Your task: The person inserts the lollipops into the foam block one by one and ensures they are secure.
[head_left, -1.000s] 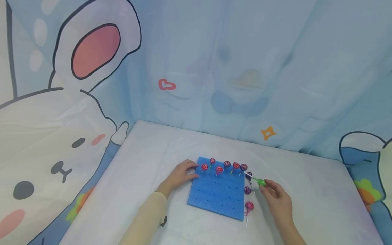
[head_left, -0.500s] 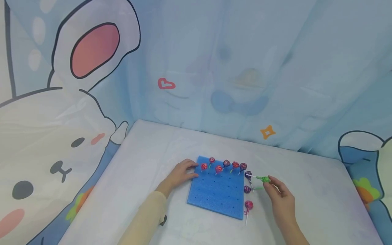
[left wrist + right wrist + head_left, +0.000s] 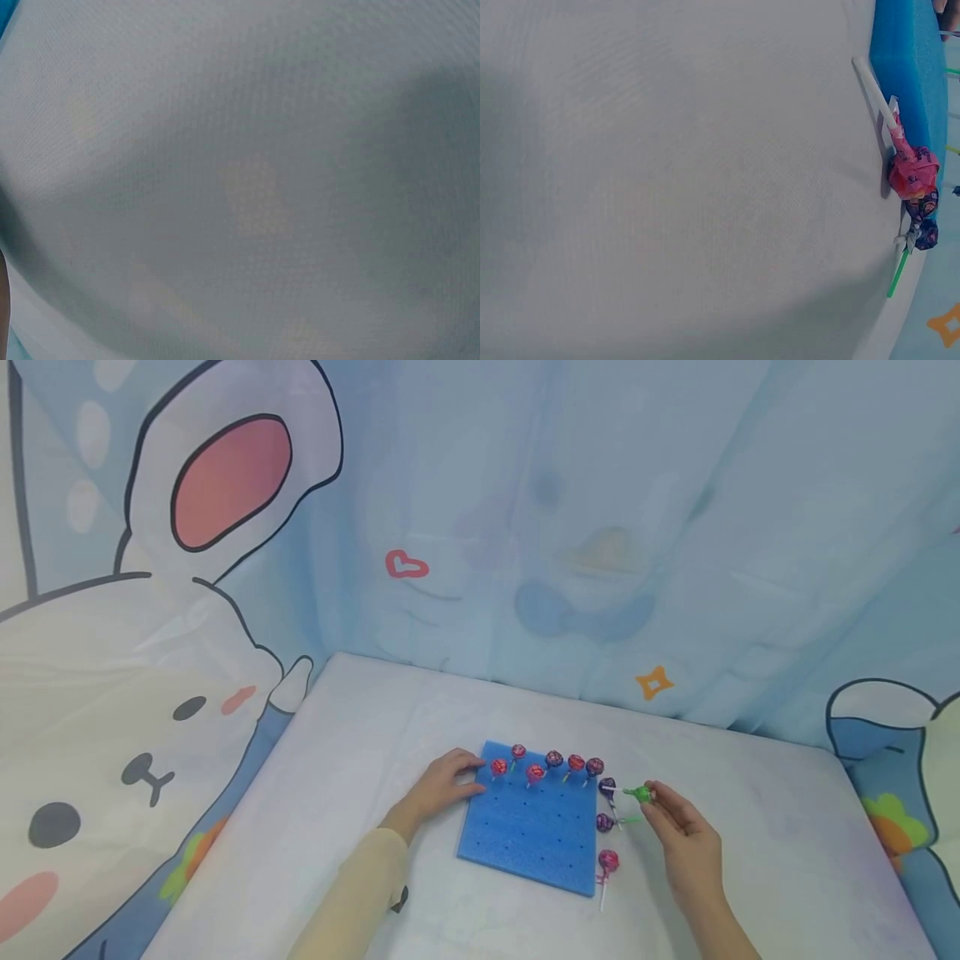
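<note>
My right hand (image 3: 692, 847) pinches a green-wrapped lollipop (image 3: 642, 794) by its head, to the right of the blue foam board (image 3: 517, 831). Its white stick points left, overlapping a dark purple lollipop (image 3: 607, 787) beside the board's edge. Over on the left edge, my left hand (image 3: 441, 787) touches the board with thumb and fingers spread apart. Several lollipops stand along the board's far side, among them a red one (image 3: 498, 767) and an orange-red one (image 3: 575, 762). Rows of small holes dot the rest of the board.
A purple lollipop with a green stick (image 3: 604, 822) and a pink lollipop (image 3: 608, 860) lie on the white tabletop (image 3: 390, 718) by the board's right edge. A cartoon-printed blue curtain (image 3: 465, 527) hangs behind. The left wrist view shows mostly white cloth.
My right hand has shifted slightly up and right with the green lollipop, and its slanted stick is now nearly level. The left hand stays at the board.
</note>
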The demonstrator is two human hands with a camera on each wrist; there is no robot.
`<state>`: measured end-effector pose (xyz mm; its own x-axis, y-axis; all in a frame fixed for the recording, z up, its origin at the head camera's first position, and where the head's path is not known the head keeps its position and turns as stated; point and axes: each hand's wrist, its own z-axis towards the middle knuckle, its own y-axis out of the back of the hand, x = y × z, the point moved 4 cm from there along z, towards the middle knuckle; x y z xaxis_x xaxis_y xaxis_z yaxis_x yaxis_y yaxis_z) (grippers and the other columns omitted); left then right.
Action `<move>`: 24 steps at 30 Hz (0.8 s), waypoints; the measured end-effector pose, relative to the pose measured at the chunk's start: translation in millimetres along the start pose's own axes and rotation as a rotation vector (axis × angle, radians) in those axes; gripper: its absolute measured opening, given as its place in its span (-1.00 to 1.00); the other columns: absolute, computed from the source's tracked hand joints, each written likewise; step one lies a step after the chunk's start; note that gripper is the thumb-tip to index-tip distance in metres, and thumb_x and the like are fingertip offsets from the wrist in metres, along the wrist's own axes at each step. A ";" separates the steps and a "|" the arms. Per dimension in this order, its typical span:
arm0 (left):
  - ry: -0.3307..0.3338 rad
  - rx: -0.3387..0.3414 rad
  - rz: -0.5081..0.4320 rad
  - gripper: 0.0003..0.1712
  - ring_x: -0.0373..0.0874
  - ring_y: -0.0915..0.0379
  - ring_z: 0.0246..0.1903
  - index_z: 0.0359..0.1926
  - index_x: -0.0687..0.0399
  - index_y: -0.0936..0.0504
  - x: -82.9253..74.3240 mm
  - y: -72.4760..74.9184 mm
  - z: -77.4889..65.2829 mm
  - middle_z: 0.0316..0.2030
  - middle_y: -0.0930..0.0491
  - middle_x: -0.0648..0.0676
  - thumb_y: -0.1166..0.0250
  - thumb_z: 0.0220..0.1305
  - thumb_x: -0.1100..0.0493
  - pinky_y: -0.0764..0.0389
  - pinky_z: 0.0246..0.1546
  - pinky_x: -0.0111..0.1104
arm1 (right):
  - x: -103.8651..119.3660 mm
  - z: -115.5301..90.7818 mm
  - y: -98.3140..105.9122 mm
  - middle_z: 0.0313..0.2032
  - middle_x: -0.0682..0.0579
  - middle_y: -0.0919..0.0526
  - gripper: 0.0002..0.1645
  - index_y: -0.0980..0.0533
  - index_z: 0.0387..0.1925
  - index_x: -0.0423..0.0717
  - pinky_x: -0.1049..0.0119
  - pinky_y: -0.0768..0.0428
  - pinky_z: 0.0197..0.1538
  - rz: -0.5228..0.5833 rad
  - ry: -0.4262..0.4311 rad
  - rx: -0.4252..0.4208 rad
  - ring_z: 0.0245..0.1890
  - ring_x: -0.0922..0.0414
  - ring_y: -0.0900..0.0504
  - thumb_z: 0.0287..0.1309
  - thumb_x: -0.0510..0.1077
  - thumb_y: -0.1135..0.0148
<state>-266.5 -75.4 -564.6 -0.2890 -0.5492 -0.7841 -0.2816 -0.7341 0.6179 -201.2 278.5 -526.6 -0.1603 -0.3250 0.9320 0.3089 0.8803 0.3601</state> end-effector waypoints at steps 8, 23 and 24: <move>0.007 -0.003 -0.003 -0.50 -0.11 -0.40 0.19 0.21 0.06 -0.54 0.3 -0.1 0.5 0.10 -0.53 0.01 -0.34 0.29 0.04 -0.41 0.27 -0.22 | 15.2 -7.3 -7.3 0.23 0.09 -0.54 -0.44 -0.50 0.25 0.09 0.65 -0.47 0.03 -0.067 0.018 0.014 0.21 0.24 -0.50 0.26 0.12 -0.25; 0.040 -0.006 -0.003 -0.51 -0.12 -0.39 0.20 0.21 0.03 -0.54 -2.8 -0.3 -1.7 0.11 -0.52 0.00 -0.33 0.29 0.04 -0.40 0.27 -0.21 | 33.0 -13.0 -46.0 0.10 -0.01 -0.63 -0.49 -0.56 0.15 0.00 0.69 -0.50 -0.09 -0.125 0.137 0.094 0.09 0.07 -0.61 0.23 0.11 -0.29; 0.038 -0.007 -0.003 -0.51 -0.12 -0.39 0.20 0.21 0.03 -0.54 -2.9 -0.3 -1.7 0.12 -0.52 0.00 -0.33 0.29 0.04 -0.40 0.27 -0.21 | 33.8 -12.6 -48.5 0.09 -0.01 -0.64 -0.50 -0.57 0.15 0.00 0.69 -0.49 -0.09 -0.124 0.145 0.098 0.09 0.06 -0.61 0.23 0.10 -0.29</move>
<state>-264.0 -74.3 -562.7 -0.2534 -0.5613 -0.7879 -0.2764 -0.7385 0.6150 -209.8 220.5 -512.0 -0.0529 -0.4727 0.8796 0.2017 0.8577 0.4730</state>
